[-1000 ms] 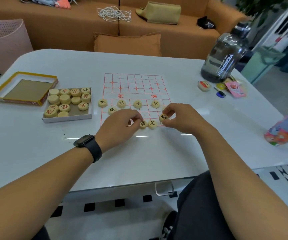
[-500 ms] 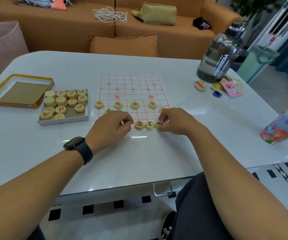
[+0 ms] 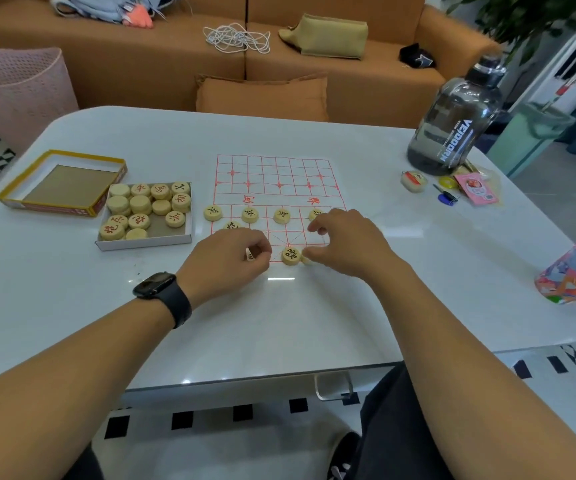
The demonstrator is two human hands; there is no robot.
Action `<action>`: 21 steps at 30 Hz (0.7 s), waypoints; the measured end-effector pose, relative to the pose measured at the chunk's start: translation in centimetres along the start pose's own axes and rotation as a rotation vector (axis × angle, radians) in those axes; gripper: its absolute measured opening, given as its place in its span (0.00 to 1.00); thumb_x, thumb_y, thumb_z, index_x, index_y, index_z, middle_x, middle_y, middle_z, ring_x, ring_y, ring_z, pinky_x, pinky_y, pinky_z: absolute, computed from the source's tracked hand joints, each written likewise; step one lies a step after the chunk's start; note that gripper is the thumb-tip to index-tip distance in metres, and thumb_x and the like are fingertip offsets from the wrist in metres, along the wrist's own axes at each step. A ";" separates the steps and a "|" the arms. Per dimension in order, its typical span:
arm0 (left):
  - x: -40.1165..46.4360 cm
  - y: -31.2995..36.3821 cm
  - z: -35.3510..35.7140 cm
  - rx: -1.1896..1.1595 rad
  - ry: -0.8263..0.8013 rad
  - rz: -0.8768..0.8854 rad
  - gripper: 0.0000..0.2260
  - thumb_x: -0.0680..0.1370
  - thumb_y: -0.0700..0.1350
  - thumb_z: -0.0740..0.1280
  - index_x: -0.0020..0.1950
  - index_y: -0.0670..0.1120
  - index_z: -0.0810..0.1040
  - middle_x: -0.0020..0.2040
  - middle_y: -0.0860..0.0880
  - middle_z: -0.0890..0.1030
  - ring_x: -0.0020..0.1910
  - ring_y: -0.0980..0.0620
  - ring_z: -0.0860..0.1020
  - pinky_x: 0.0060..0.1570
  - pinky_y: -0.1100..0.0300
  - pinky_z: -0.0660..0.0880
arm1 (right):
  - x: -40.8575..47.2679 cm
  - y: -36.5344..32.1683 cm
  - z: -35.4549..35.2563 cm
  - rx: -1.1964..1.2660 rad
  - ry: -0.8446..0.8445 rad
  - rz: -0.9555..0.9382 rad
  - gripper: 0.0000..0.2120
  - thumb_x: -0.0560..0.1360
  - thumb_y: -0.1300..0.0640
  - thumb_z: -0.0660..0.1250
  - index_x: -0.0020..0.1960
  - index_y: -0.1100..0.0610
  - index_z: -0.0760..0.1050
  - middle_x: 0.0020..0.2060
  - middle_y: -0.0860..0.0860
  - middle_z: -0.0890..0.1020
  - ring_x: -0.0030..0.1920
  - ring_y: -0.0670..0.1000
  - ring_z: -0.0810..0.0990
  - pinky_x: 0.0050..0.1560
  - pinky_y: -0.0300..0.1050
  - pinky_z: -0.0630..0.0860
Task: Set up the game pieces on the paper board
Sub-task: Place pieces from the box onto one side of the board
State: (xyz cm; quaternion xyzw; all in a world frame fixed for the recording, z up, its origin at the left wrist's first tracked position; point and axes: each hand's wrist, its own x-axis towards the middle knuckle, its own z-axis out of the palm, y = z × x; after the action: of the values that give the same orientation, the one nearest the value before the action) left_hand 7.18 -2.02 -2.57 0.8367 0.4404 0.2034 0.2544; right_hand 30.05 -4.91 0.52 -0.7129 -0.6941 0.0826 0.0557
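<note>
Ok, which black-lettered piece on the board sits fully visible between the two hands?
The piece on the near edge row, between left hand and right hand; the others sit farther back.

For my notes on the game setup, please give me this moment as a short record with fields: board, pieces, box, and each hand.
board: paper board with red grid, flat on white table
pieces on board: black-marked discs on near half only; one sits between the hands
box: tray left of board, holding red-marked pieces
left hand: fingers curled, pinching a piece at near edge
right hand: over right near corner, touching a piece
</note>
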 end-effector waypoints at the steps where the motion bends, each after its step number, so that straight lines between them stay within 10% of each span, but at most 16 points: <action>1: -0.1 -0.2 -0.5 0.009 0.003 -0.019 0.04 0.79 0.51 0.65 0.48 0.57 0.80 0.43 0.62 0.81 0.42 0.61 0.77 0.40 0.60 0.74 | 0.2 -1.2 0.1 0.002 0.021 -0.042 0.25 0.73 0.38 0.71 0.66 0.46 0.77 0.60 0.45 0.80 0.59 0.50 0.76 0.58 0.52 0.77; 14: -3.4 -12.2 -12.3 0.108 0.112 -0.451 0.09 0.78 0.44 0.69 0.57 0.53 0.80 0.49 0.55 0.80 0.47 0.53 0.77 0.46 0.56 0.75 | 8.3 -18.3 3.4 0.179 -0.077 -0.394 0.10 0.78 0.51 0.65 0.55 0.47 0.83 0.51 0.45 0.83 0.52 0.50 0.79 0.51 0.52 0.80; 21: -4.9 -15.2 -12.1 -0.104 0.180 -0.349 0.08 0.78 0.45 0.71 0.56 0.55 0.82 0.49 0.57 0.80 0.39 0.59 0.76 0.40 0.64 0.71 | 12.0 -21.8 5.2 0.060 -0.197 -0.506 0.13 0.81 0.54 0.63 0.60 0.43 0.83 0.54 0.46 0.83 0.53 0.51 0.79 0.53 0.52 0.80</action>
State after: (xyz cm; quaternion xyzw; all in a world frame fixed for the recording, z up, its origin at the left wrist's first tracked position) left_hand -11.88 4.15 -2.76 0.7119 0.5884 0.2528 0.2881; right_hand 7.97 7.50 -0.89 -0.5034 -0.8495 0.1557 0.0278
